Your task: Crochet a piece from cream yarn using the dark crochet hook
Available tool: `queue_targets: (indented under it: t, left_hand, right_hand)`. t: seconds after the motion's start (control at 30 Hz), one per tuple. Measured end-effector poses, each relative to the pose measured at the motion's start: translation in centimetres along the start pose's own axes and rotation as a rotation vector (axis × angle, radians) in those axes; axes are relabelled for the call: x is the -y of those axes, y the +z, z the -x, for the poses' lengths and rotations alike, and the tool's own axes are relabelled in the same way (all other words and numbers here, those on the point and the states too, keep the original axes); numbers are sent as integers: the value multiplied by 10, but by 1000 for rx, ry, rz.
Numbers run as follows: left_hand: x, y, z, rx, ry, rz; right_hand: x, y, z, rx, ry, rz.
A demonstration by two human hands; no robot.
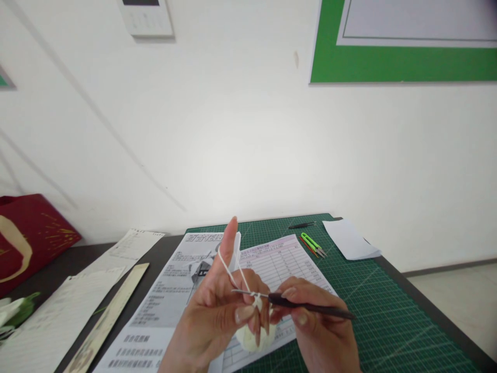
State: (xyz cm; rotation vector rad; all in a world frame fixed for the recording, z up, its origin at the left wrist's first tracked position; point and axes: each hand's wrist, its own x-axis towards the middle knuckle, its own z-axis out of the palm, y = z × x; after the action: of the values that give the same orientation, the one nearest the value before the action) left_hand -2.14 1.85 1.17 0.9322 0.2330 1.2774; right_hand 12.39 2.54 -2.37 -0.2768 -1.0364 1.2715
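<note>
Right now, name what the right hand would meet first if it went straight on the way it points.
Likely the left hand, where it pinches the pale crochet piece; the right hand, holding the crochet hook, points that way, though depth is unclear.

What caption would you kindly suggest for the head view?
Left hand carries white yarn over its raised finger; right hand holds a dark-handled crochet hook.

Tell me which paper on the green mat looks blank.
The white sheet right of the green snips; no print shows, unlike the ruled form and picture sheet.
</note>
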Motion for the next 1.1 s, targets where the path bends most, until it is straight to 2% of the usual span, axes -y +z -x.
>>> queue_targets:
  t: [0.1, 0.27, 0.47, 0.7, 0.83, 1.1]
  left_hand:
    - [-1, -2, 1, 57, -17, -19]
    - [-2, -7, 2, 143, -9, -13]
    - [3, -13, 0, 287, 70, 6]
    - [5, -13, 1, 304, 43, -1]
    - [5, -12, 2, 327, 30, 11]
    - [4, -10, 3, 261, -25, 15]
  right_hand:
    - [1, -2, 2, -41, 54, -44]
    - [8, -8, -3, 39, 30, -52]
    - [11, -11, -5, 79, 102, -102]
    - [13, -12, -8, 93, 149, -133]
    - [16, -12, -10, 95, 127, -129]
    - [22, -16, -13, 134, 56, -69]
